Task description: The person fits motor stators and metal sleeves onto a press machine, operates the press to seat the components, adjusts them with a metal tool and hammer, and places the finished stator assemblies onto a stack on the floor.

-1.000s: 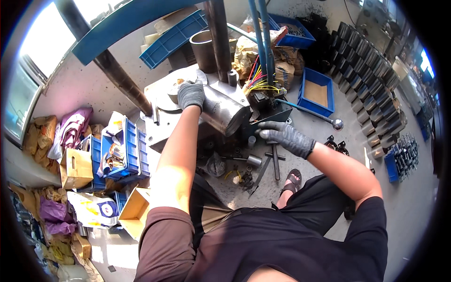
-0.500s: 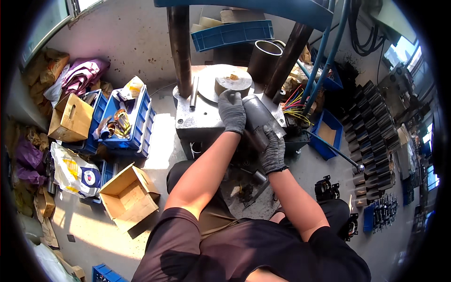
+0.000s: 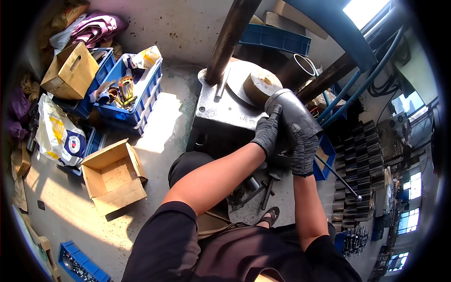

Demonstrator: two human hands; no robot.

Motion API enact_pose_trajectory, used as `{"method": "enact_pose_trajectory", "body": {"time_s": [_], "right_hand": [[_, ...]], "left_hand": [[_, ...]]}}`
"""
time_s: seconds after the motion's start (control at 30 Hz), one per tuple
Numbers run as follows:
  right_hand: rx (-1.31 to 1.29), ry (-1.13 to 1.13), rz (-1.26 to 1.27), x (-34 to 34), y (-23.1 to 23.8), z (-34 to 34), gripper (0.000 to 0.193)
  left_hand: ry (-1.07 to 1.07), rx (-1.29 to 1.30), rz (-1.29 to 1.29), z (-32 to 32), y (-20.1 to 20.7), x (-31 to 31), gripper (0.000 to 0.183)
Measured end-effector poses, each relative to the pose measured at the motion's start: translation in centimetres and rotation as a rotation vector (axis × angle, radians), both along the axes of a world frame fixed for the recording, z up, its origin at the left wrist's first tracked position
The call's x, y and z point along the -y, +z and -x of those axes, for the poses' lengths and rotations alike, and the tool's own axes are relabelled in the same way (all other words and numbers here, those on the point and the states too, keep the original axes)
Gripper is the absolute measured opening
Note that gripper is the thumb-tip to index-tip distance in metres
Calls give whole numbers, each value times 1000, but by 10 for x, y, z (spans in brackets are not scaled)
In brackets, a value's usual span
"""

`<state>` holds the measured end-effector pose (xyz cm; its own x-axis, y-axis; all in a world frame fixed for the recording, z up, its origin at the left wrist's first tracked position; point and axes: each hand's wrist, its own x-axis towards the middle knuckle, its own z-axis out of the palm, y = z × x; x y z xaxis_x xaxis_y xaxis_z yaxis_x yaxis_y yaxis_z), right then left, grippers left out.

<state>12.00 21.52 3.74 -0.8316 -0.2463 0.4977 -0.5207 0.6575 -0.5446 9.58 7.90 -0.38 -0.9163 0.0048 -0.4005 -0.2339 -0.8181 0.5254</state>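
A grey metal cylinder (image 3: 295,111) is held tilted at the right front of the press table, its far end close to a thick round metal block (image 3: 261,87). My left hand (image 3: 268,130), in a grey knit glove, is closed against the cylinder's left side near that end. My right hand (image 3: 304,149), gloved the same way, grips the cylinder from its near side; some of its fingers are hidden beneath. The block rests on a round plate on the pale metal table (image 3: 221,109). Beside the plate lies a short metal rod (image 3: 222,83).
Dark press columns (image 3: 231,42) rise from the table, with a wide dark tube (image 3: 297,73) behind. A ball-ended lever (image 3: 345,183) sticks out to the right. Stacked metal cylinders (image 3: 359,169) stand beyond it. Blue crates (image 3: 146,101) and an open cardboard box (image 3: 117,176) are on the left.
The view has swung to the right. My left hand has left the round block and is now on the cylinder. The cylinder has turned, bringing its far end into view.
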Motion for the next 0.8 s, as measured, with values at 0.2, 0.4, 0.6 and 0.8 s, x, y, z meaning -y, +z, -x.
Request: {"method": "enact_pose_trajectory", "body": {"time_s": [0.2,0.4,0.6,0.8], "right_hand": [[-3,115,10,43,79,41,32],[-357,135,-1214,66,122,152,24],[159,159,-1027,144,155,195,31],[-121,391,-1185,152,140,243,21]], "left_hand": [[-163,-425,-665,58,12,-2,83],[-399,-531,-1177,111,-8,-13,84],[-25,28,-286,80,1,22,52],[-23,18,-102,69,-3,30,45]]}}
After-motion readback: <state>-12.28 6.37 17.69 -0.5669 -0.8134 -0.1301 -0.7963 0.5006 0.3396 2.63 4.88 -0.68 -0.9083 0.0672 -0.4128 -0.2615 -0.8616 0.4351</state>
